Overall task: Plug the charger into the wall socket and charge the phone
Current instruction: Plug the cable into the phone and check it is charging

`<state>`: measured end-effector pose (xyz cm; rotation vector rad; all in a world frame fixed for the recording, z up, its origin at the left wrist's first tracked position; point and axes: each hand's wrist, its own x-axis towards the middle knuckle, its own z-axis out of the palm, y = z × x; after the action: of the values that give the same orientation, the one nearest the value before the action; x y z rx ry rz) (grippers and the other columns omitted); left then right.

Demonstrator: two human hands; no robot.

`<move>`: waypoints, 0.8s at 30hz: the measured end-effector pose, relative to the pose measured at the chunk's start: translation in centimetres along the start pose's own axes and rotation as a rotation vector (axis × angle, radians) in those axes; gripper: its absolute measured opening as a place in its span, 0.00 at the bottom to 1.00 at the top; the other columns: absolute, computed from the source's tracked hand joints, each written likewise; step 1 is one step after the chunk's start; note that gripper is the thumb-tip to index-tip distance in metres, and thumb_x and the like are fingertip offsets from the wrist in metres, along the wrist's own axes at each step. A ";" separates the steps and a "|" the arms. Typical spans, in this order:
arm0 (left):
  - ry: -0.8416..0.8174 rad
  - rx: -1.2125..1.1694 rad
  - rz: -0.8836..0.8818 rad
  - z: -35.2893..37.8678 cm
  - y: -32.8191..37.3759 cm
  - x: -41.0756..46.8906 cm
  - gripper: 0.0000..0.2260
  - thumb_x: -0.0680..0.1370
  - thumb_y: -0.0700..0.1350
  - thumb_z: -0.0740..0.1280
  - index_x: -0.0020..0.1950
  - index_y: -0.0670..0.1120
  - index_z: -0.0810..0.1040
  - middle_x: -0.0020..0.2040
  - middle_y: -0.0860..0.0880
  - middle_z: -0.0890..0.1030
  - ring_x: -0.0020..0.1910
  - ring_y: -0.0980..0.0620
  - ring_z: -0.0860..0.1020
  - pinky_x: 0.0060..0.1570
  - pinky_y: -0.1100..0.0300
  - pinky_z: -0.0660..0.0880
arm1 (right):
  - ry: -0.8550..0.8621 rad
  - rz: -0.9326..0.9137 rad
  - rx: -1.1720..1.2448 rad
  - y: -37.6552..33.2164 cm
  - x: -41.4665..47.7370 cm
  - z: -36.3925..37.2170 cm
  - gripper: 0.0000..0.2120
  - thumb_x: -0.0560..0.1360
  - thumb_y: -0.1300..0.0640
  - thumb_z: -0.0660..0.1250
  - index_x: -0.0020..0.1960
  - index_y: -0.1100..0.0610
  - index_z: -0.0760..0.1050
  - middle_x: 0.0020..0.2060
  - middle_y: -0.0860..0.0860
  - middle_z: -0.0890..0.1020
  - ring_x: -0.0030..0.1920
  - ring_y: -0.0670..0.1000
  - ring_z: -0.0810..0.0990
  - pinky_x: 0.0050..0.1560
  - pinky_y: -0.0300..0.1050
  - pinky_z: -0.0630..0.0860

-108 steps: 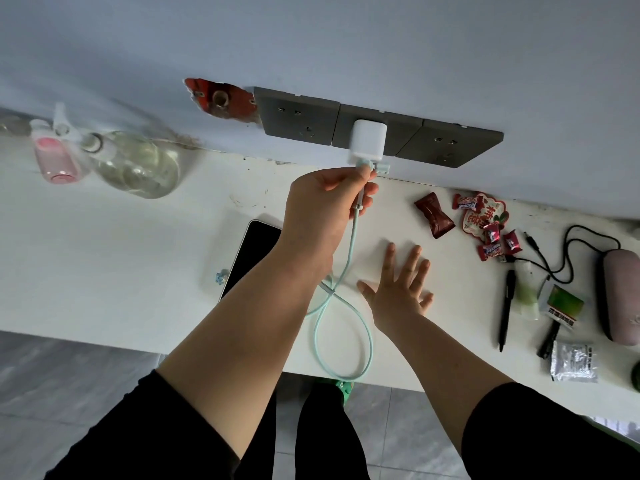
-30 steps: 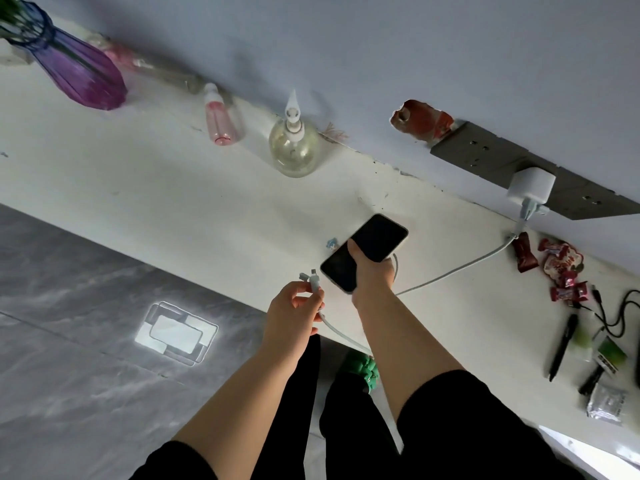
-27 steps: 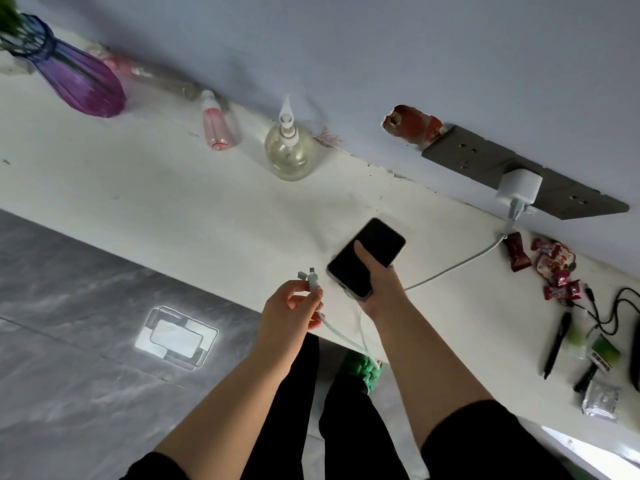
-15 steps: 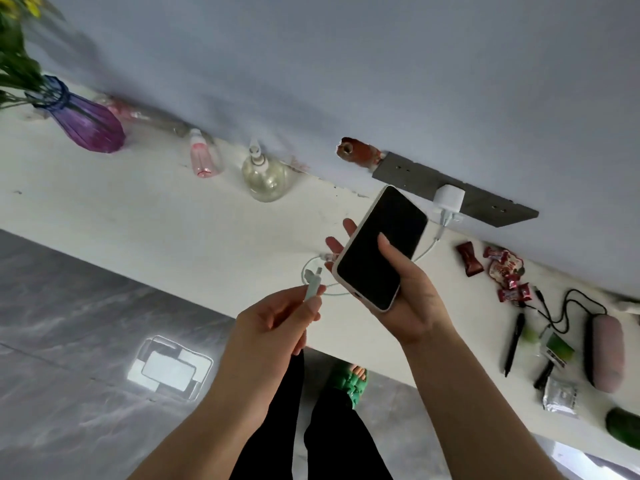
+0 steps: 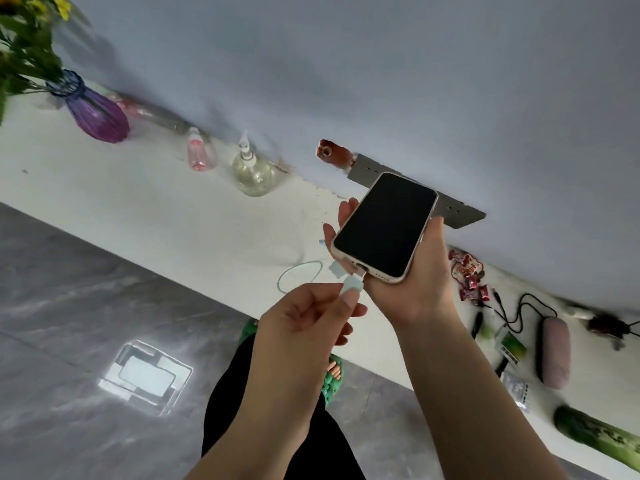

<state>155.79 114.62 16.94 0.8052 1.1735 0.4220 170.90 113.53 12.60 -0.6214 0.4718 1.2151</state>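
Observation:
My right hand [image 5: 415,282] holds a phone [image 5: 386,226] with a dark screen and a pale case, raised above the white counter [image 5: 145,202]. My left hand [image 5: 311,317] pinches the pale green cable plug [image 5: 353,284], whose tip meets the port on the phone's lower edge. A loop of the pale green cable [image 5: 294,275] lies on the counter behind my hands. The grey socket strip [image 5: 457,211] on the wall shows partly behind the phone. The charger block is hidden by the phone.
A purple vase [image 5: 98,116] with flowers, a pink bottle [image 5: 196,155] and a clear pump bottle [image 5: 251,171] stand along the wall. Red sweets [image 5: 467,275], pens, a black lead, a pink case [image 5: 554,351] and a green cucumber [image 5: 599,438] lie at the right.
My right hand lifted the phone off the counter and turned its lower edge toward me. My left hand brought the cable plug up to the phone's port.

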 end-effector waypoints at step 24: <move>0.040 -0.050 -0.061 2.2 -0.6 -0.1 0.08 0.74 0.45 0.70 0.36 0.49 0.85 0.37 0.49 0.87 0.28 0.59 0.78 0.33 0.68 0.76 | -0.182 0.033 -0.152 -0.6 -0.4 0.1 0.24 0.76 0.34 0.57 0.55 0.53 0.73 0.44 0.54 0.79 0.48 0.57 0.82 0.55 0.60 0.75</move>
<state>157.71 113.43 16.88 0.7182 1.2172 0.4175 171.34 113.14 13.02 -0.6274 0.2396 1.3344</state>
